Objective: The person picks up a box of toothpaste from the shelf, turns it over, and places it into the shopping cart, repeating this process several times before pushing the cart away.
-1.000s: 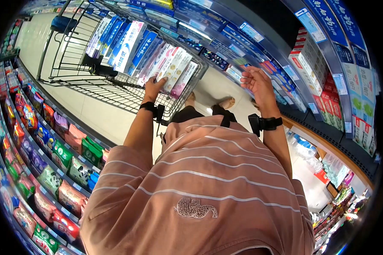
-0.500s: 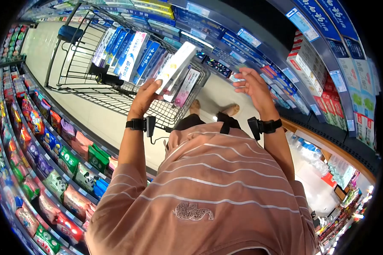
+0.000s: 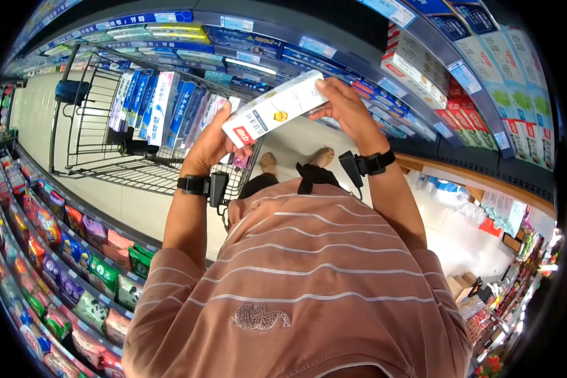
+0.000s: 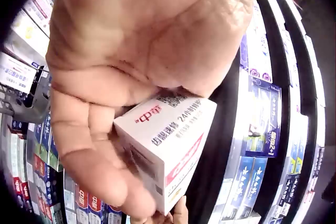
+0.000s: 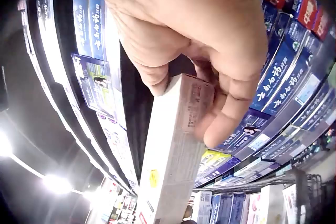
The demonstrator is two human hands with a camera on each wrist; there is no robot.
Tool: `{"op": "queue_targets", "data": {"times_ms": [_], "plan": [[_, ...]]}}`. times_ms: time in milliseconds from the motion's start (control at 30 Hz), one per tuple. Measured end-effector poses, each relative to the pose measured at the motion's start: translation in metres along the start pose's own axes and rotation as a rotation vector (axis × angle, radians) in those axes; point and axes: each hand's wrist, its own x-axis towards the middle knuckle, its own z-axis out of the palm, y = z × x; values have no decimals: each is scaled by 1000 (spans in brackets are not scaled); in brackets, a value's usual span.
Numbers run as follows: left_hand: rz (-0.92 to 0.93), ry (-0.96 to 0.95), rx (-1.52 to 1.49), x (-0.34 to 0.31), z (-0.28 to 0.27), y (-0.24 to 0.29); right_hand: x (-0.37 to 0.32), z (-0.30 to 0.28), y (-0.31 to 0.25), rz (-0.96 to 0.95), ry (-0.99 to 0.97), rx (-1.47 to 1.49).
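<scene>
A long white box (image 3: 274,108) with a red patch at one end is held between both hands, tilted, in front of the cart. The left hand (image 3: 209,140) grips its red-marked end; in the left wrist view that hand (image 4: 142,50) curls its fingers round the printed end face of the box (image 4: 168,134). At the other end, the right hand (image 3: 346,113) pinches the box, thumb on top. The right wrist view shows the right hand's (image 5: 199,40) thumb and fingers on opposite sides of the box (image 5: 176,140).
A wire cart (image 3: 132,173) at the upper left holds an upright row of boxes (image 3: 160,110). Shelves of boxed goods (image 3: 416,69) run along the top and right. Shelves with colourful packets (image 3: 101,274) line the left. The person's feet (image 3: 321,156) stand on the pale floor beside the cart.
The left hand has lifted the white box out of the cart and moved it toward the shelf side. The right hand has come in and taken hold of its far end. The view has shifted.
</scene>
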Motion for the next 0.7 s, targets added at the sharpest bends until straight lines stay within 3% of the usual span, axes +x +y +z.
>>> {"op": "queue_targets", "data": {"times_ms": [167, 500, 700], "plan": [[39, 103, 39, 7, 16, 9, -6, -3, 1, 53, 127, -27], [119, 38, 58, 15, 16, 8, -6, -10, 3, 64, 177, 21], [306, 346, 204, 22, 10, 11, -7, -8, 5, 107, 42, -25]]}}
